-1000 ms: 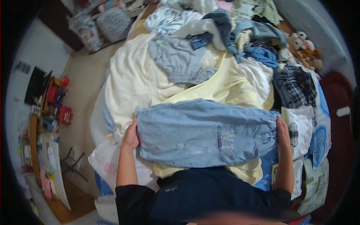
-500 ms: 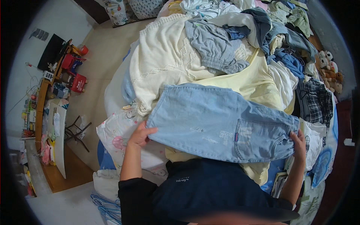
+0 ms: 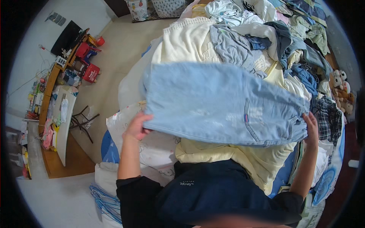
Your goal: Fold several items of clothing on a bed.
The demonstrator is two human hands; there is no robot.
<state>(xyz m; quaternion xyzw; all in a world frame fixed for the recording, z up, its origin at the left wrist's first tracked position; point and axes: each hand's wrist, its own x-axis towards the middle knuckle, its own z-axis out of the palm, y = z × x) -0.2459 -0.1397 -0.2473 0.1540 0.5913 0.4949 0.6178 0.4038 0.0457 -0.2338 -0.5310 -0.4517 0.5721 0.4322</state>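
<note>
A pair of light blue jeans (image 3: pixel 201 100), folded lengthwise, is stretched sideways between my two hands. My left hand (image 3: pixel 137 126) pinches the near corner of the leg end. At the waist end my right hand (image 3: pixel 311 127) grips the edge, its fingers partly behind the denim. The cloth is slightly blurred by motion. Beneath and in front of it lie a pale yellow garment (image 3: pixel 228 154), a cream knitted sweater (image 3: pixel 186 43) and grey shorts (image 3: pixel 234 47).
Mixed clothes (image 3: pixel 300 41) are heaped across the far right of the bed. Black checked clothing (image 3: pixel 329 119) and plush toys (image 3: pixel 343 91) lie at the right edge. Blue hangers (image 3: pixel 104 201) rest at my lower left. A folding table (image 3: pixel 66 127) and red stools (image 3: pixel 91 73) stand on the left.
Both hands have lifted the jeans up and away from me, and the denim now covers more of the sweater and shorts. The whole view has shifted slightly.
</note>
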